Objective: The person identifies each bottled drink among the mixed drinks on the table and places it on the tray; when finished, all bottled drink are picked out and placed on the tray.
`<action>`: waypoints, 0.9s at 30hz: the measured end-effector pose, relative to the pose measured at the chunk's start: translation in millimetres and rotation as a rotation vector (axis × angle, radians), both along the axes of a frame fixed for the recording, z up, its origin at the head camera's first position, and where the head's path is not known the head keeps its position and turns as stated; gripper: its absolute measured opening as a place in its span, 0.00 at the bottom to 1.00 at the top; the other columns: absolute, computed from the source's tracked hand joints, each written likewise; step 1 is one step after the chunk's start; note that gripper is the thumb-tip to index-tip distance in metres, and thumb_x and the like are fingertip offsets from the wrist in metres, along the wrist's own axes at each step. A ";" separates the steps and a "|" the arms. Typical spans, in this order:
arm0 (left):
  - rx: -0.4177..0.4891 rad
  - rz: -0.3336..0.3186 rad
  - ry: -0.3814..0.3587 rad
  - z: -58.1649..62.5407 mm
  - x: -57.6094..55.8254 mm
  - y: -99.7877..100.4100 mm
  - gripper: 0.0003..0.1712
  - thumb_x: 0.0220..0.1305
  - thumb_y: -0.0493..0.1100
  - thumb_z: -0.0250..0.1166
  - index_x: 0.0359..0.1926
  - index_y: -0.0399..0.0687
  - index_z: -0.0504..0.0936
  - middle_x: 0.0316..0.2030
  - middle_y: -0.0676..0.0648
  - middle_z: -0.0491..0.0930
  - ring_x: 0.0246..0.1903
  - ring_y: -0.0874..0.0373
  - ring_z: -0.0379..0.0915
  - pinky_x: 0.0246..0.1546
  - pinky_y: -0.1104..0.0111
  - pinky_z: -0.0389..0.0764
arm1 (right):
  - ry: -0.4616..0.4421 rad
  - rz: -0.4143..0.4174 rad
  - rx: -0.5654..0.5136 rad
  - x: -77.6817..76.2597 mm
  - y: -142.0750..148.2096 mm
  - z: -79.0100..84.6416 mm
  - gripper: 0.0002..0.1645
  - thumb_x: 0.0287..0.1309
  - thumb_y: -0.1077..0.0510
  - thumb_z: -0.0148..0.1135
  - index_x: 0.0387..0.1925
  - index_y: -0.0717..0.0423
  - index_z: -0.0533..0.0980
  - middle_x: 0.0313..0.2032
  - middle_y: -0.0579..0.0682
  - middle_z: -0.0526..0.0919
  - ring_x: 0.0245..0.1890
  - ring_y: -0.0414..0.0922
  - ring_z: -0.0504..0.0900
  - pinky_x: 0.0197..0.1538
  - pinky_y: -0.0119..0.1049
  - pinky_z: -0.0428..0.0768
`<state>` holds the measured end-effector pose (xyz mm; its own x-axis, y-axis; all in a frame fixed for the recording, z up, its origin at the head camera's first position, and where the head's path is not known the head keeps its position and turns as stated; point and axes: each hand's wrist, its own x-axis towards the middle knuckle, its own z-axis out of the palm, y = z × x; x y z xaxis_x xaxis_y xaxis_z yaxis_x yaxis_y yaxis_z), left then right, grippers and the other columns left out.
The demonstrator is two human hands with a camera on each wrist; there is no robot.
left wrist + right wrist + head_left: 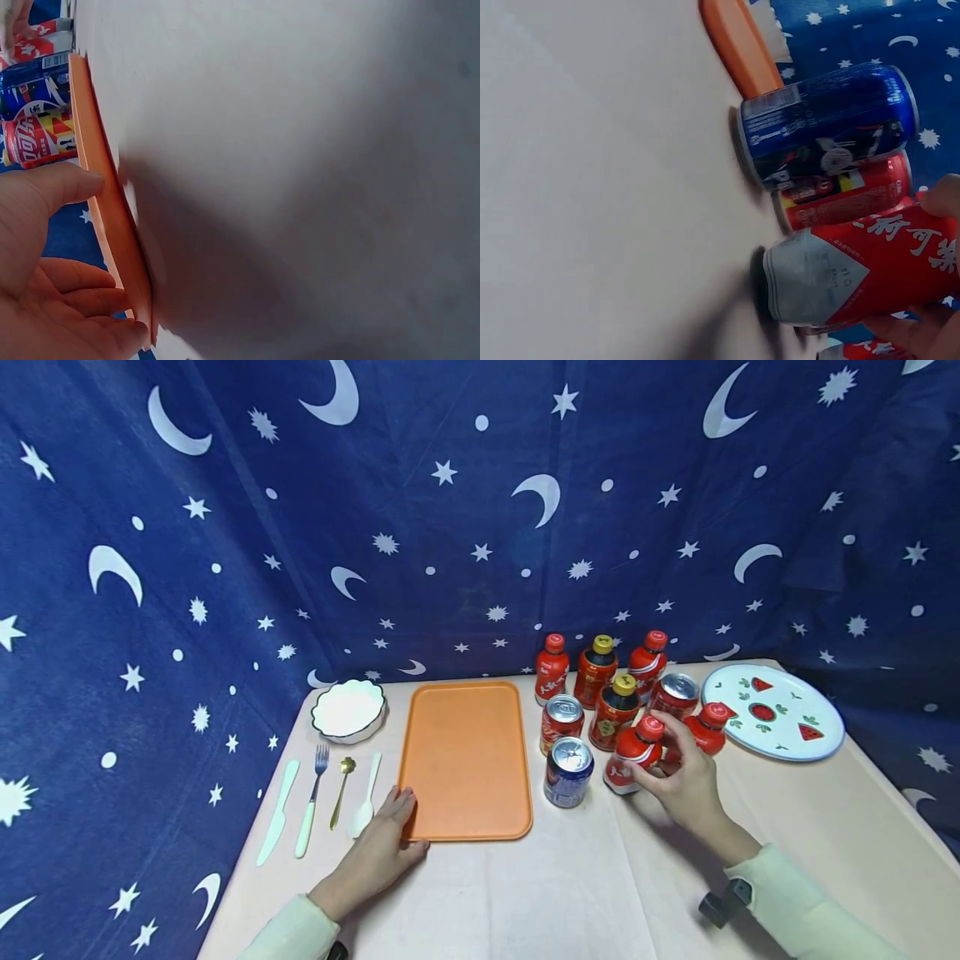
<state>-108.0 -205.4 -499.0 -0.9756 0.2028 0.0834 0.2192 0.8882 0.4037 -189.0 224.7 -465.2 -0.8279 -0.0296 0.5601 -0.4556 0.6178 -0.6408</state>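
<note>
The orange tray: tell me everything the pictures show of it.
The tray is plain orange, rectangular with rounded corners, and has a low raised rim; it looks like smooth plastic. It lies face up on the table, its short sides nearest to and farthest from the person. The left hand touches its near left corner, thumb at the near edge. The white spoon lies to its left and the blue can stands to its right. Its underside is hidden.
</note>
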 end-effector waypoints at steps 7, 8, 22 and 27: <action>-0.010 0.003 0.001 0.5 1.1 -0.5 0.42 0.51 0.52 0.68 0.61 0.32 0.66 0.63 0.38 0.63 0.67 0.45 0.49 0.63 0.53 0.57 | 0.049 -0.024 -0.085 -2.0 6.2 32.6 0.55 0.29 0.69 0.76 0.64 0.48 0.62 0.44 0.55 0.79 0.36 0.25 0.75 0.33 0.17 0.76; -0.011 0.005 0.000 0.3 1.1 -0.7 0.42 0.51 0.52 0.68 0.61 0.32 0.66 0.63 0.38 0.63 0.67 0.45 0.49 0.63 0.53 0.57 | 0.058 -0.022 -0.095 -1.8 6.1 40.1 0.55 0.28 0.70 0.76 0.64 0.49 0.62 0.44 0.53 0.79 0.36 0.25 0.75 0.33 0.16 0.76; -0.027 -0.006 0.002 -0.6 2.7 -0.4 0.42 0.52 0.53 0.67 0.62 0.32 0.65 0.64 0.38 0.62 0.67 0.45 0.48 0.64 0.53 0.56 | 0.131 0.109 -0.183 4.4 -36.8 148.5 0.53 0.34 0.74 0.71 0.64 0.50 0.61 0.50 0.55 0.77 0.44 0.31 0.77 0.37 0.19 0.77; -0.050 -0.005 -0.005 -1.3 2.9 -0.3 0.42 0.54 0.54 0.64 0.63 0.32 0.64 0.64 0.38 0.61 0.68 0.46 0.45 0.64 0.53 0.55 | 0.130 0.212 -0.208 7.9 -80.8 176.3 0.48 0.39 0.73 0.69 0.63 0.54 0.61 0.50 0.59 0.77 0.43 0.38 0.79 0.37 0.23 0.79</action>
<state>-105.1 -205.6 -500.3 -0.9750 0.2115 0.0681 0.2217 0.9062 0.3600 -181.1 143.9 -288.9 -0.7365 -0.0675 0.6731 -0.6467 0.3624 -0.6712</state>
